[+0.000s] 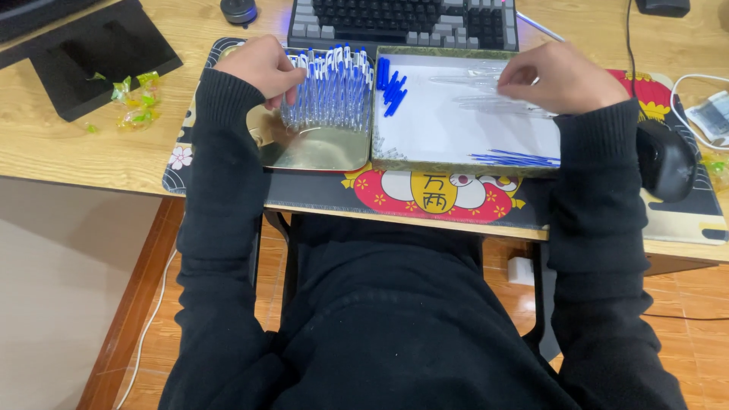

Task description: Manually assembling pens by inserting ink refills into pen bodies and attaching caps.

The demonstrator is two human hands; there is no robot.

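Wooden desk (68,144), patterned mat (456,201), tiled floor below. Centre frame: left hand (262,68) pressed against clear-and-blue pens (330,87) in shiny metal tray (311,148); right hand (558,76) pinching clear pen barrel (463,79) over white-lined tray (456,125).

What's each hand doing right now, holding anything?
Left hand: fingers curled on the row of assembled pens in the gold tray.
Right hand: closed over clear pen barrels in the white-lined box; grip unclear.

Your left hand (262,68) is curled, fingers bent down; your right hand (558,76) pinches, both arms reaching far.
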